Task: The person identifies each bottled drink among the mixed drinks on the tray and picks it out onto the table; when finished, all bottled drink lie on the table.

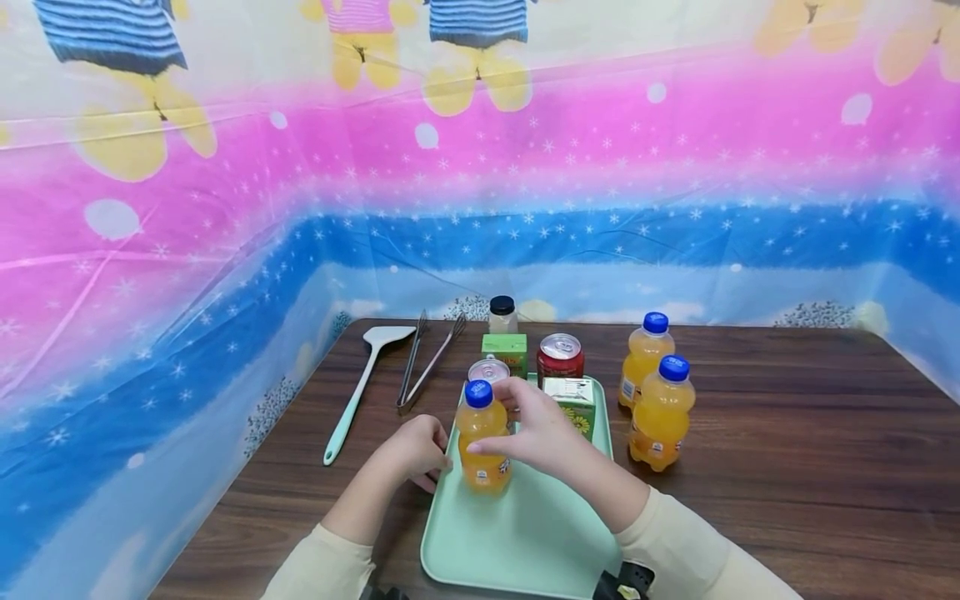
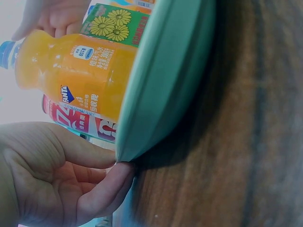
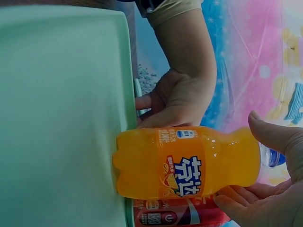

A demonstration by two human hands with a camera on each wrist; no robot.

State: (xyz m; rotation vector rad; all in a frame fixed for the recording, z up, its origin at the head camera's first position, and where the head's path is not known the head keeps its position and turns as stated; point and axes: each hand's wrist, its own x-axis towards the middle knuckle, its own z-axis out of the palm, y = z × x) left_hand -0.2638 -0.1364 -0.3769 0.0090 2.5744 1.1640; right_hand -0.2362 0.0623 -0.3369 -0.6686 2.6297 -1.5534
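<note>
An orange soda bottle (image 1: 483, 429) with a blue cap stands upright on the left part of a pale green tray (image 1: 525, 533). My left hand (image 2: 52, 175) pinches the tray's left rim between thumb and fingers. Around the bottle's upper part is my right hand (image 1: 547, 433), its thumb on the near side and its fingers beyond. In the right wrist view that thumb appears slightly off the bottle, with the fingertips close against its other side. Behind the bottle is a red can (image 3: 182, 212). A green drink carton (image 1: 577, 417) with yellow flowers sits on the tray to its right.
Farther back are another red can (image 1: 561, 362), a green carton (image 1: 504, 346) and a black-lidded jar (image 1: 502, 315). Two more orange soda bottles (image 1: 647, 358) (image 1: 660, 421) stand right of the tray. Metal tongs (image 1: 427, 367) and a spatula (image 1: 363, 387) lie to its left.
</note>
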